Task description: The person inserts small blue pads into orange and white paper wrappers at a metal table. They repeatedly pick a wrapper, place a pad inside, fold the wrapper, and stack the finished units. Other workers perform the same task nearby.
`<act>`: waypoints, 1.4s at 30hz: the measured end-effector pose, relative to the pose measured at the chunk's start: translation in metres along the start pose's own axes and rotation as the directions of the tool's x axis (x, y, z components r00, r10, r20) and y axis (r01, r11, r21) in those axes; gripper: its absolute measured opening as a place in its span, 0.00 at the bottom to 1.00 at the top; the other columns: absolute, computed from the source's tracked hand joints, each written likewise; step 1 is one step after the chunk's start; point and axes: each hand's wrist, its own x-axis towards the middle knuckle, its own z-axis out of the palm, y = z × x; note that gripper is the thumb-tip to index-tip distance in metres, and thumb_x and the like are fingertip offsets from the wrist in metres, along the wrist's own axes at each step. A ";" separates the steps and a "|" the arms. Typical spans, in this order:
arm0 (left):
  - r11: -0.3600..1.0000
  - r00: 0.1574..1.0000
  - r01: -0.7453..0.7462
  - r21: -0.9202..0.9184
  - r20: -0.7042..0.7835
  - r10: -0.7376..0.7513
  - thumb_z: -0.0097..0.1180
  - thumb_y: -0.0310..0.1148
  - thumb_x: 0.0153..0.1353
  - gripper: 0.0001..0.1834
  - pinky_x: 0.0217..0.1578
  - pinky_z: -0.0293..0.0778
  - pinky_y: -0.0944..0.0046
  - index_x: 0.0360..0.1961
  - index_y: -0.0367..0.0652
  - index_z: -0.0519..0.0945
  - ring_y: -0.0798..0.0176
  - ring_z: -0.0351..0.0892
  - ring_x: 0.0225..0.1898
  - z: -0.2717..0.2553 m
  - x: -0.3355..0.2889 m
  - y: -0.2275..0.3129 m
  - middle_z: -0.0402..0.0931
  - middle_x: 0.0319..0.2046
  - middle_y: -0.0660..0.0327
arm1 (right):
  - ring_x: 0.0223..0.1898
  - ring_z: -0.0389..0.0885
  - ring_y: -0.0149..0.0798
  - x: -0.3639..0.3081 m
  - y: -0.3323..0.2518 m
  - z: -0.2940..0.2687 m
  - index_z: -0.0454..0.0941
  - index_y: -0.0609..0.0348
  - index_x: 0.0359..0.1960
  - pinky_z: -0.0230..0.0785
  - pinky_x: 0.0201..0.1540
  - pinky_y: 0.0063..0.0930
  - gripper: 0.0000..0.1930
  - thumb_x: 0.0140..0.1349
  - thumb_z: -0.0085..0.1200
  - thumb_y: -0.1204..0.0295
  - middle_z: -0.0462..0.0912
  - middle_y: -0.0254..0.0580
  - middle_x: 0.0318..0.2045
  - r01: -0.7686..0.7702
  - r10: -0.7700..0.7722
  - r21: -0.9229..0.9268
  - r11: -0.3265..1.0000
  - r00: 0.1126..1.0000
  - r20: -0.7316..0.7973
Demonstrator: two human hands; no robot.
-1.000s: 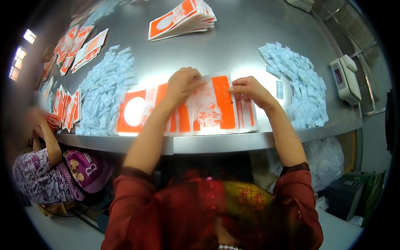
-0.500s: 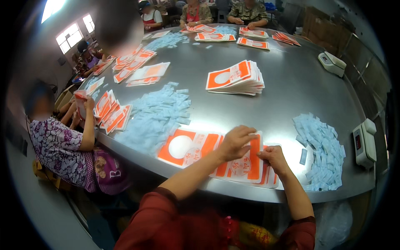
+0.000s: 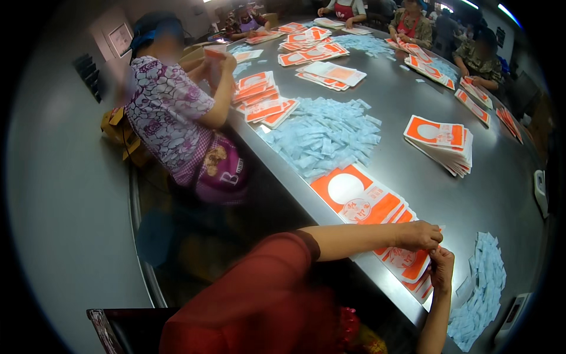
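A fanned row of orange-and-white flat packaging bags (image 3: 383, 203) lies along the table's near edge, each bag overlapping its neighbour. My left hand (image 3: 420, 235) reaches across the row, fingers pinched at the upper edge of one bag (image 3: 407, 258). Close below it, my right hand (image 3: 441, 265) is closed on the same bag's right side, and the fingertips of both hands almost meet. Whether a small packet is between the left fingers cannot be made out. To the right of my right hand lies a heap of small pale-blue sachets (image 3: 480, 295).
A larger sachet heap (image 3: 330, 133) lies beyond the row's left end. A stack of bags (image 3: 439, 141) stands mid-table on the metal tabletop (image 3: 377, 150). White scales (image 3: 539, 192) sit at the right. A co-worker in a patterned shirt (image 3: 168, 112) sits at the left, others across the table.
The view has swung left, so the table appears shifted right. My left hand has moved from above the bags to the bag's edge, close beside my right hand.
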 end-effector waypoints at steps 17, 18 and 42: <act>0.975 0.943 0.174 -0.141 0.309 -0.124 0.52 0.24 0.51 0.05 0.30 0.70 0.58 0.30 0.46 0.76 0.56 0.75 0.31 -0.007 0.002 0.003 0.75 0.27 0.62 | 0.12 0.61 0.24 0.012 0.013 -0.009 0.69 0.59 0.09 0.53 0.16 0.21 0.13 0.49 0.53 0.72 0.67 0.28 0.09 0.179 -0.387 -0.702 0.689 0.910 -0.147; 0.972 0.958 0.154 -0.179 0.267 -0.103 0.53 0.24 0.50 0.05 0.30 0.70 0.58 0.30 0.46 0.76 0.56 0.75 0.31 -0.010 0.003 0.003 0.75 0.27 0.62 | 0.13 0.61 0.24 0.012 0.011 -0.013 0.68 0.60 0.09 0.54 0.16 0.22 0.13 0.48 0.53 0.72 0.67 0.28 0.09 0.159 -0.461 -0.798 0.581 0.873 -0.162; 0.981 0.780 0.160 0.110 0.595 -0.193 0.68 0.40 0.39 0.16 0.30 0.71 0.56 0.29 0.46 0.81 0.54 0.77 0.33 -0.035 0.034 0.031 0.77 0.26 0.59 | 0.15 0.64 0.21 0.002 0.015 -0.012 0.72 0.63 0.12 0.54 0.17 0.23 0.10 0.48 0.52 0.72 0.68 0.27 0.10 0.099 -0.178 -0.731 0.676 0.983 -0.032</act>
